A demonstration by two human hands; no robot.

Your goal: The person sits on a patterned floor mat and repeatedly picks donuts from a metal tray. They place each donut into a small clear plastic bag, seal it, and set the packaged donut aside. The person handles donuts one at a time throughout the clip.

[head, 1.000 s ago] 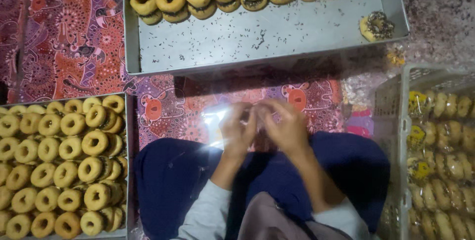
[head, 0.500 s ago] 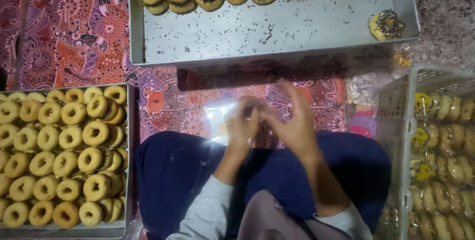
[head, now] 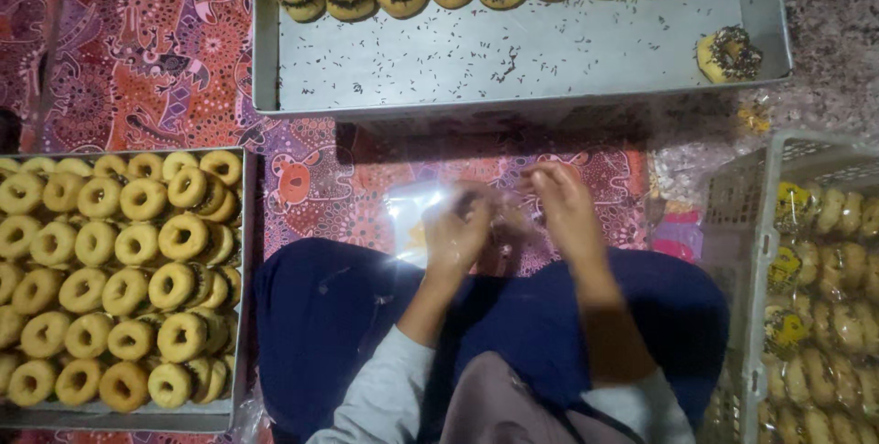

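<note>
Sitting cross-legged in dark blue trousers (head: 366, 316), grey sleeves cut off at the bottom edge. Working both hands close together above the knees: left hand (head: 455, 235) curling loosely around a clear plastic bag (head: 417, 220), right hand (head: 566, 211) pinching at the bag's far side with fingers bent; motion blur hiding the fingertips, so exact grip and bag contents not readable. Bag lying between the hands over the patterned red-orange cloth (head: 146, 69), glaring white at its left part. Showing at left a metal tray (head: 245, 224) packed with plain ring doughnuts (head: 137, 243), running off frame. Showing at right a white plastic crate (head: 746, 224) of wrapped doughnuts, partly cropped. Lying farthest, a large metal tray (head: 513, 59), mostly bare and crumb-speckled, doughnut row along its far edge cropped, one sprinkled doughnut (head: 730, 53) sitting alone in its right corner.
</note>
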